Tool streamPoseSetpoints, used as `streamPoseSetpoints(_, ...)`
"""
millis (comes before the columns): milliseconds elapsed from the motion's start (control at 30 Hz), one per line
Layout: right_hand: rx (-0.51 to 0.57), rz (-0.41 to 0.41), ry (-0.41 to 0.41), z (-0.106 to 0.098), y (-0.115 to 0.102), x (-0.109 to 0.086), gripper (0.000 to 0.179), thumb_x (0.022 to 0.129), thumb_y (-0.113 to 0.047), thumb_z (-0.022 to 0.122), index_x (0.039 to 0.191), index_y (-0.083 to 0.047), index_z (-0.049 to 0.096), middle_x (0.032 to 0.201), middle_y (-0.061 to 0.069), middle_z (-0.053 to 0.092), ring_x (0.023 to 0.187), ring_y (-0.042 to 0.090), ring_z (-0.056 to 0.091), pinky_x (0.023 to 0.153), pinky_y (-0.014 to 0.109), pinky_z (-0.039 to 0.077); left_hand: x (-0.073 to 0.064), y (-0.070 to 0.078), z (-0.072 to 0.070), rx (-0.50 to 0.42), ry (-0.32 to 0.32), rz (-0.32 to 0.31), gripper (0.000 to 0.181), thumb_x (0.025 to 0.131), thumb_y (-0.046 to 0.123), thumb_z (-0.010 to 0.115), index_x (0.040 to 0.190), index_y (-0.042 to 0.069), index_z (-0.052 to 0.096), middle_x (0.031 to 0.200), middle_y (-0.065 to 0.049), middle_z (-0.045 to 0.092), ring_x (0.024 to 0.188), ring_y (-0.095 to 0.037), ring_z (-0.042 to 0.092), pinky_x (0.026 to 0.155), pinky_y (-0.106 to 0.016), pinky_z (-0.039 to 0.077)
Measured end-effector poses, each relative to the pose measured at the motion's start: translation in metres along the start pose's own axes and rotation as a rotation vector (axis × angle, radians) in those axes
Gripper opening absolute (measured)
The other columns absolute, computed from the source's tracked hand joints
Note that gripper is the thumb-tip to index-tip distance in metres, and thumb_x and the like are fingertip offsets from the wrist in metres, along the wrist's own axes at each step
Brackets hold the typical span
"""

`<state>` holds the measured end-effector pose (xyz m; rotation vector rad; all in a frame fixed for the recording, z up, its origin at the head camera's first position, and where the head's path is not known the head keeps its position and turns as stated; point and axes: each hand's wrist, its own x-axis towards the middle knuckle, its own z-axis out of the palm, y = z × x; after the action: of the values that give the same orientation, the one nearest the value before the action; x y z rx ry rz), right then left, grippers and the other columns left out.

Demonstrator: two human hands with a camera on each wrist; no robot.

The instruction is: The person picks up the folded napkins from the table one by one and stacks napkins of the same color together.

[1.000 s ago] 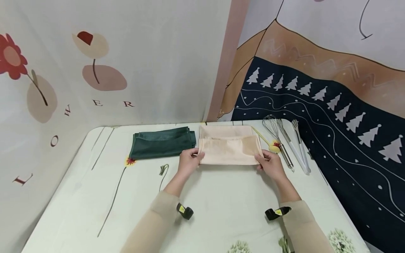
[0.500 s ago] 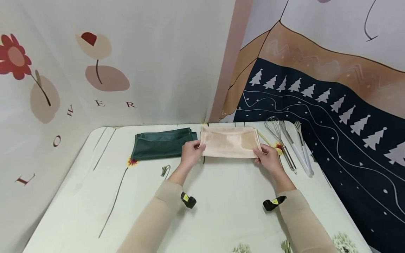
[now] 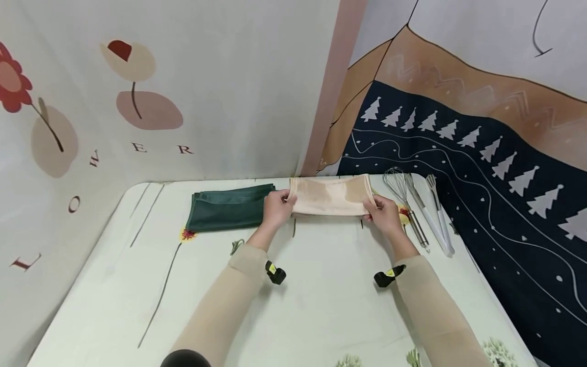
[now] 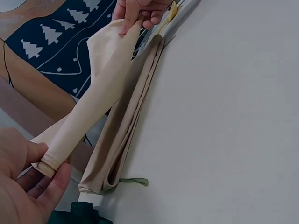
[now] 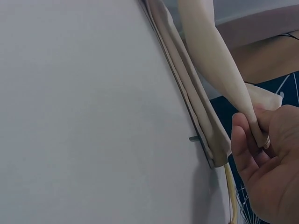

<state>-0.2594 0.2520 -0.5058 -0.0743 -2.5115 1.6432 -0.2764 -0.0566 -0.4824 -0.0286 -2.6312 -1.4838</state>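
A peach-coloured folded cloth [image 3: 327,196] lies near the far edge of the table. My left hand [image 3: 276,209] pinches its left corner between thumb and fingers, and my right hand [image 3: 385,216] pinches the right one. Seen from the left wrist, the pinched layer [image 4: 91,114] is raised and stretched between both hands. Beneath it, the lower folds [image 4: 128,128] of the same cloth stay on the table. In the right wrist view, the right hand's fingertips curl around the raised corner. A dark green folded cloth [image 3: 229,209] lies just left of the left hand.
Right of the peach cloth lie a whisk [image 3: 405,204], white-handled tongs [image 3: 426,214] and another white-handled metal utensil [image 3: 437,209]. A yellow spoon [image 3: 403,218] is partly hidden by the right hand. Printed curtains [image 3: 220,92] hang behind the table. A dark rounded shape [image 3: 185,358] shows at the bottom edge.
Both hands have moved away from me toward the far edge, carrying the near edge of the peach cloth's upper layer up and back. The green cloth and utensils have stayed put.
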Motion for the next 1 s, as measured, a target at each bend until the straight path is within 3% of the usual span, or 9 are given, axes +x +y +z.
streamPoseSetpoints(200, -0.037, -0.002, 0.029, 0.002, -0.001, 0.009, 0.031, 0.101, -0.018, 0.065, 0.124, 0.001, 0.068, 0.100, 0.027, 0.072, 0.056, 0.005, 0.066, 0.056, 0.025, 0.058, 0.009, 0.006, 0.002, 0.033, 0.013, 0.024, 0.015, 0.100, 0.016, 0.066, 0.099, 0.007, 0.077, 0.089, -0.008, 0.072, 0.075, -0.021, 0.063, 0.066, -0.033, 0.050)
streamPoseSetpoints(333, -0.088, 0.012, 0.038, 0.003, -0.002, 0.013, 0.031, 0.101, -0.020, 0.065, 0.126, -0.001, 0.068, 0.098, 0.025, 0.072, 0.057, 0.006, 0.065, 0.054, 0.023, 0.055, 0.015, 0.008, 0.006, 0.065, 0.025, 0.059, 0.019, 0.099, 0.015, 0.066, 0.084, 0.004, 0.070, 0.090, -0.010, 0.072, 0.076, -0.023, 0.062, 0.068, -0.035, 0.048)
streamPoseSetpoints(467, -0.142, 0.029, 0.039, 0.005, 0.000, 0.017, 0.034, 0.101, -0.023, 0.065, 0.129, -0.004, 0.068, 0.102, 0.022, 0.073, 0.060, 0.008, 0.064, 0.055, 0.022, 0.054, 0.020, 0.008, 0.010, 0.090, 0.037, 0.069, 0.031, 0.099, 0.014, 0.066, 0.071, 0.008, 0.057, 0.078, -0.006, 0.066, 0.066, -0.020, 0.052, 0.063, -0.031, 0.041)
streamPoseSetpoints(600, -0.171, 0.036, 0.011, 0.005, 0.002, 0.023, 0.033, 0.101, -0.025, 0.065, 0.126, -0.003, 0.069, 0.106, 0.022, 0.072, 0.062, 0.008, 0.065, 0.057, 0.023, 0.055, 0.023, 0.004, 0.013, 0.108, 0.041, 0.060, 0.036, 0.100, 0.014, 0.065, 0.069, 0.006, 0.049, 0.068, -0.008, 0.054, 0.060, -0.019, 0.040, 0.060, -0.031, 0.034)
streamPoseSetpoints(667, -0.197, 0.027, 0.006, 0.004, 0.003, 0.026, 0.034, 0.101, -0.025, 0.066, 0.124, -0.001, 0.069, 0.104, 0.022, 0.072, 0.064, 0.011, 0.066, 0.058, 0.024, 0.056, 0.023, 0.002, 0.014, 0.113, 0.043, 0.054, 0.029, 0.100, 0.014, 0.065, 0.074, 0.003, 0.058, 0.072, -0.010, 0.060, 0.062, -0.020, 0.045, 0.061, -0.032, 0.038)
streamPoseSetpoints(767, -0.264, 0.008, 0.014, 0.002, 0.004, 0.028, 0.037, 0.100, -0.025, 0.067, 0.126, 0.001, 0.068, 0.100, 0.023, 0.071, 0.071, 0.021, 0.070, 0.063, 0.030, 0.059, 0.023, -0.001, 0.015, 0.110, 0.038, 0.047, 0.014, 0.101, 0.012, 0.063, 0.102, 0.002, 0.074, 0.095, -0.014, 0.072, 0.077, -0.023, 0.063, 0.071, -0.033, 0.052)
streamPoseSetpoints(867, -0.335, 0.001, 0.039, 0.000, 0.005, 0.028, 0.040, 0.099, -0.024, 0.069, 0.127, 0.003, 0.067, 0.100, 0.024, 0.072, 0.083, 0.031, 0.071, 0.073, 0.039, 0.059, 0.023, -0.002, 0.016, 0.088, 0.020, 0.034, 0.031, 0.101, 0.008, 0.061, 0.131, 0.000, 0.066, 0.118, -0.016, 0.071, 0.099, -0.027, 0.070, 0.081, -0.038, 0.058)
streamPoseSetpoints(1000, -0.359, 0.006, 0.059, -0.002, 0.006, 0.025, 0.040, 0.098, -0.021, 0.069, 0.128, 0.005, 0.065, 0.106, 0.026, 0.071, 0.097, 0.037, 0.069, 0.084, 0.047, 0.057, 0.023, -0.003, 0.017, 0.092, -0.014, 0.028, 0.038, 0.102, 0.005, 0.059, 0.139, -0.003, 0.058, 0.127, -0.018, 0.067, 0.109, -0.029, 0.068, 0.086, -0.041, 0.058)
